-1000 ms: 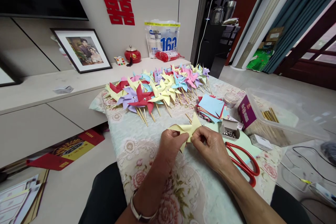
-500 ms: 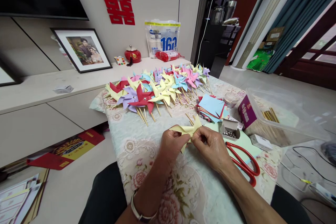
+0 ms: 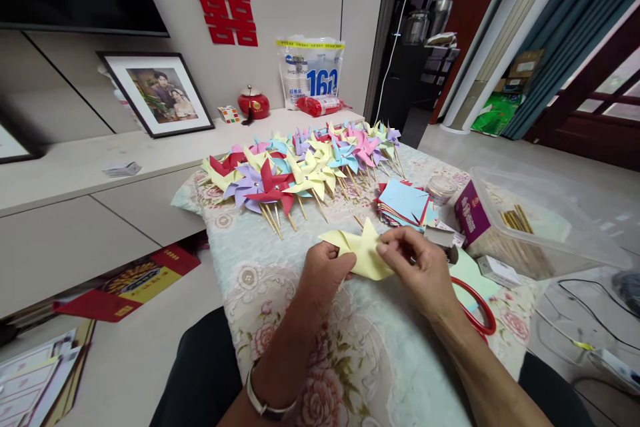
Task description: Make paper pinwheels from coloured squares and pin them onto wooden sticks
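Many paper pinwheels (image 3: 300,173) spread from the left along the far side of a flowered tablecloth (image 3: 395,353); nearer, a left hand (image 3: 325,273) pinches a pale yellow paper (image 3: 367,257) between thumb and bent fingers. The paper, its points partly curled, is over the cloth between both hands. The right hand (image 3: 417,270) has thumb and forefinger pressed on its right edge. A firm left hold and light right touch would likely curl it without creasing. Farther right, red scissor handles (image 3: 481,313) show past the wrist.
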{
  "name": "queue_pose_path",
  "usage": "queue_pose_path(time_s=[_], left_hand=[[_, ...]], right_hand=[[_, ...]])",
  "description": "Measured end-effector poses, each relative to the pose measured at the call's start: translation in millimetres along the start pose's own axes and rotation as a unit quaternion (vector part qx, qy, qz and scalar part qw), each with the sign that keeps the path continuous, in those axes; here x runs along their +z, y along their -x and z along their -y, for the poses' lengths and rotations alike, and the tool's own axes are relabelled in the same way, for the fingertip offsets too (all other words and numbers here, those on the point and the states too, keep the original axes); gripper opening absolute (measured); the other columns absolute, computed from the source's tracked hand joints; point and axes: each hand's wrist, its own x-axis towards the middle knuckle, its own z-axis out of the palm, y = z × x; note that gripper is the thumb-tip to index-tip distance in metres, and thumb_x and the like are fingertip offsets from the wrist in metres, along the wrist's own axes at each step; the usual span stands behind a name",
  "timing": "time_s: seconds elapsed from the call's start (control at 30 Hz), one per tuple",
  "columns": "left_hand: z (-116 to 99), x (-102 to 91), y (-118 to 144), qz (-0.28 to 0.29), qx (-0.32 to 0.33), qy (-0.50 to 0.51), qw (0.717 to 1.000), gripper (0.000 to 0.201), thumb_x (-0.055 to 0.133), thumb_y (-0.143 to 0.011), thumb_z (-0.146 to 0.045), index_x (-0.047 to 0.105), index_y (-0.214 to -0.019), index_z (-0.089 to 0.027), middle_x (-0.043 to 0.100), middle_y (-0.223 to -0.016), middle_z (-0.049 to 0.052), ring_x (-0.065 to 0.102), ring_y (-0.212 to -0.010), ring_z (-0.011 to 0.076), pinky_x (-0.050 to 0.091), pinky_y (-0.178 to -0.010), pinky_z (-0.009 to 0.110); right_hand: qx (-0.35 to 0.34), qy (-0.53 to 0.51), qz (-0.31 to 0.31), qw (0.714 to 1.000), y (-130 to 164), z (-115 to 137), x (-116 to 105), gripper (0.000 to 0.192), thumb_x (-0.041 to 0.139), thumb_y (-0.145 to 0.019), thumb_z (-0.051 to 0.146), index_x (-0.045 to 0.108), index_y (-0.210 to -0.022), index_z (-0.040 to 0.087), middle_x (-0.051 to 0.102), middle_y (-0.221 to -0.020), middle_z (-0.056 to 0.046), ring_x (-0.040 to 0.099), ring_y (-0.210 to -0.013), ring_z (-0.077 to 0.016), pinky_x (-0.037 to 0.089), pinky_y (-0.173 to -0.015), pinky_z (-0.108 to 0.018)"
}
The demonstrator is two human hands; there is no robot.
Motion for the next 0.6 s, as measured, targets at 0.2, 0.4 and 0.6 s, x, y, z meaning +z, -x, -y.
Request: queue_pose_path(time_s=[0.2,0.4,0.6], left_hand=[[-1,-4.8,2,0.104,-0.015,-0.032,0.994,0.015,0.064,-0.058,-0.023,0.072,-0.068,-0.015,0.068,-0.061,0.004,0.055,-0.051,0.0146,0.039,-0.047,0.023],[4,-9.0,5,0.212,-0.016,-0.099,0.972,0.023,0.058,-0.062,-0.017,0.074,-0.079,-0.015,0.068,-0.068,0.002,0.055,-0.056,0.0136,0.039,-0.051,0.022],[5,-10.8,7,0.271,-0.005,-0.135,0.953,0.024,0.053,-0.063,-0.012,0.073,-0.077,-0.015,0.068,-0.072,0.003,0.058,-0.065,0.0162,0.042,-0.060,0.025]], right_hand=[[0.031,-0.139,0.064,0.988,-11,-9,-23,0.065,0.072,-0.081,0.035,0.051,-0.142,0.024,0.066,-0.120,-0.010,0.061,-0.106,-0.0248,0.051,-0.083,-0.037],[0.068,-0.154,0.241,0.956,-9,-1,-30,0.079,0.072,-0.077,0.023,0.040,-0.149,0.021,0.069,-0.097,-0.004,0.063,-0.082,-0.0180,0.050,-0.070,-0.031],[0.042,-0.076,0.284,0.955,-5,3,-33,0.079,0.071,-0.075,0.018,0.042,-0.149,0.023,0.067,-0.101,-0.003,0.062,-0.090,-0.0188,0.051,-0.076,-0.031]])
